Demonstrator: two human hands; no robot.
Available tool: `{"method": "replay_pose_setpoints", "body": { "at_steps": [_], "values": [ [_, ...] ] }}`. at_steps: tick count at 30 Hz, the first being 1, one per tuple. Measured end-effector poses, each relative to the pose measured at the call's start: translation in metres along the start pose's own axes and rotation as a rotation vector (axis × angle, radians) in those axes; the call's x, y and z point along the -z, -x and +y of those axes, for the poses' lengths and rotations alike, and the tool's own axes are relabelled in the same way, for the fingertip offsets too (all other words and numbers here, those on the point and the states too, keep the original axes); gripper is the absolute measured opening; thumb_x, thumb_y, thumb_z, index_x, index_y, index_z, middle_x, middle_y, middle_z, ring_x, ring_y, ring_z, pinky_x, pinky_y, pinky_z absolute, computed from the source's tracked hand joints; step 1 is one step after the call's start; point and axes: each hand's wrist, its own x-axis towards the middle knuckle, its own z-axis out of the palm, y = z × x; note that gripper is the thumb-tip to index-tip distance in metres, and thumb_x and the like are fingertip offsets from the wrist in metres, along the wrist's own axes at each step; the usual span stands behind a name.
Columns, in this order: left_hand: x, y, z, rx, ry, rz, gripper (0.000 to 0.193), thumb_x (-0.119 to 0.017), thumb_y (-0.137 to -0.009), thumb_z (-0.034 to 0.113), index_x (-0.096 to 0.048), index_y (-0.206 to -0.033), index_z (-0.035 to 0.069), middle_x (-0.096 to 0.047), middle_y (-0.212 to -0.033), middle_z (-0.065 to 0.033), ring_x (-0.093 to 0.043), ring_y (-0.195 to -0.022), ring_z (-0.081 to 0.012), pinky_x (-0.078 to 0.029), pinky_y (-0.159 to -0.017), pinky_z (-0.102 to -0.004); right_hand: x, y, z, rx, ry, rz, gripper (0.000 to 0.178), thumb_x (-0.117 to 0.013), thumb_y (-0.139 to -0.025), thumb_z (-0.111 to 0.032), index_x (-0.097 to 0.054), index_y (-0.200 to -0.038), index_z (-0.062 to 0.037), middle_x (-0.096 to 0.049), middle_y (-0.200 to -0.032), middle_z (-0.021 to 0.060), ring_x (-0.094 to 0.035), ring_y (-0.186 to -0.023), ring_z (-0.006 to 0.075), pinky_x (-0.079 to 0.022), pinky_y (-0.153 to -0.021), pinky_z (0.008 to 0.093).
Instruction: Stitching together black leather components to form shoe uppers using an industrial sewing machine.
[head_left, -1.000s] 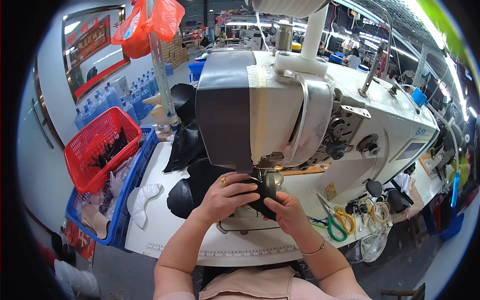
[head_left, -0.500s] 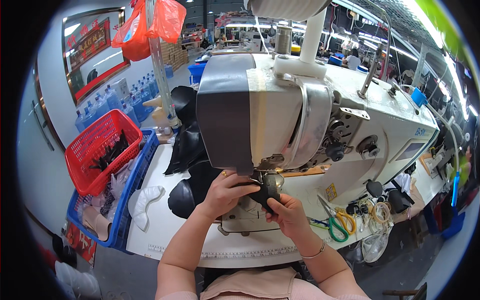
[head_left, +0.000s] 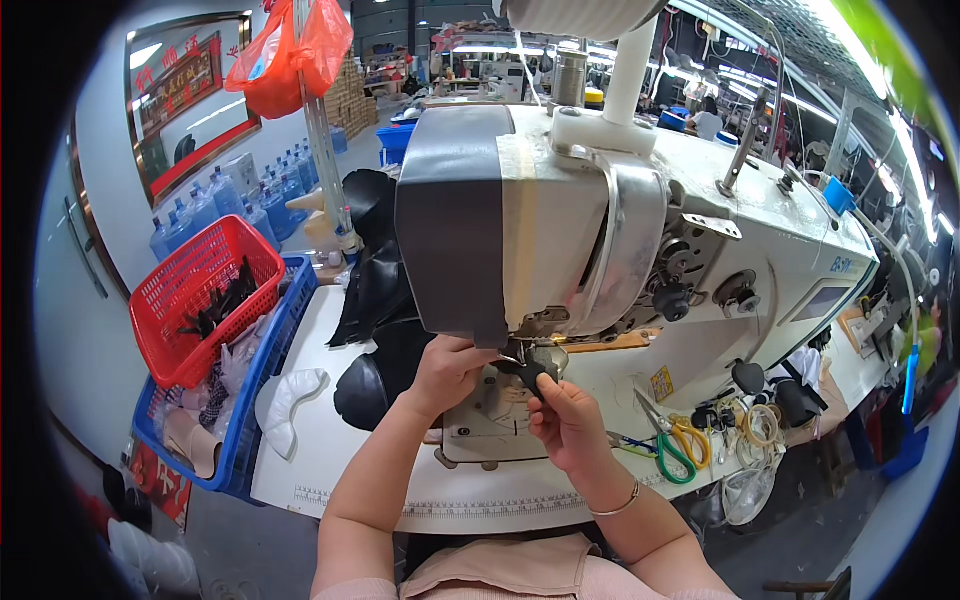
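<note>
A small dark strip of material (head_left: 527,374), black and leather-like, lies under the needle area of a grey and white sewing machine (head_left: 560,220). My right hand (head_left: 568,415) pinches its near right end between thumb and bent fingers. On the other side, my left hand (head_left: 448,374) is closed with its fingertips at the strip's left edge, close beside the presser foot. The machine head partly hides those fingertips and the needle. Larger black leather pieces (head_left: 365,392) lie on the white table (head_left: 340,470), just left of my left hand.
Left on the table is a white curved pad (head_left: 290,405), beside a blue crate (head_left: 235,440) with a red basket (head_left: 160,330) on top. At right lie green-handled scissors (head_left: 675,458), yellow-handled scissors (head_left: 692,440) and tape rolls (head_left: 762,425). A ruler strip (head_left: 430,508) follows the front edge.
My left hand has drawn its fingers in and moved slightly up toward the machine head. My right hand has turned, its fingers curling more below the strip. Less of the strip shows.
</note>
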Motion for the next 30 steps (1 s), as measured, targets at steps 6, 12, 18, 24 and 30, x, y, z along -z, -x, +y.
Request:
{"method": "replay_pose_setpoints", "body": {
  "at_steps": [6, 12, 18, 24, 30],
  "values": [
    [-0.005, 0.004, -0.003, -0.003, 0.017, 0.040, 0.029, -0.063, -0.065, -0.010, -0.069, -0.087, 0.008, -0.064, -0.087, -0.0080, -0.062, -0.084, -0.0278, -0.049, -0.072, -0.0365, 0.023, 0.002, 0.012, -0.023, -0.073, -0.070, 0.024, -0.059, -0.095, -0.029, -0.060, -0.090, -0.0062, -0.062, -0.072, 0.0013, -0.057, -0.061, 0.0104, -0.049, -0.055, 0.0245],
    [-0.009, 0.007, 0.005, 0.134, -0.153, 0.124, 0.032, -0.068, -0.062, -0.004, -0.063, -0.093, 0.006, -0.061, -0.092, -0.0088, -0.060, -0.085, -0.0298, -0.049, -0.072, -0.0381, 0.059, 0.008, 0.027, -0.065, -0.079, -0.067, 0.024, -0.060, -0.094, -0.027, -0.063, -0.099, -0.0038, -0.060, -0.074, 0.0003, -0.057, -0.064, 0.0119, -0.049, -0.058, 0.0261],
    [-0.008, 0.000, 0.010, -0.018, -0.260, 0.096, 0.031, -0.067, -0.061, -0.001, -0.062, -0.090, 0.008, -0.060, -0.089, -0.0081, -0.059, -0.084, -0.0299, -0.049, -0.070, -0.0380, 0.069, 0.014, 0.036, -0.113, -0.037, 0.004, 0.018, -0.062, -0.092, -0.021, -0.064, -0.098, -0.0048, -0.060, -0.075, 0.0001, -0.057, -0.065, 0.0120, -0.049, -0.058, 0.0259],
    [-0.003, -0.005, -0.005, 0.065, -0.354, 0.056, 0.029, -0.064, -0.065, -0.003, -0.064, -0.092, 0.007, -0.062, -0.086, -0.0104, -0.061, -0.081, -0.0315, -0.051, -0.070, -0.0372, 0.065, 0.015, 0.046, -0.151, -0.023, -0.010, 0.016, -0.062, -0.092, -0.019, -0.064, -0.098, -0.0044, -0.061, -0.075, 0.0000, -0.058, -0.065, 0.0112, -0.050, -0.059, 0.0251],
    [0.099, -0.010, -0.068, 0.661, 0.161, 0.788, 0.031, -0.069, -0.086, 0.015, -0.062, -0.108, -0.006, -0.069, -0.101, -0.0160, -0.065, -0.092, -0.0231, -0.048, -0.085, -0.0321, 0.060, 0.021, 0.058, -0.239, 0.104, -0.091, 0.018, -0.064, -0.091, -0.019, -0.064, -0.099, -0.0031, -0.060, -0.078, 0.0022, -0.057, -0.068, 0.0116, -0.050, -0.061, 0.0256]
  ]
}}
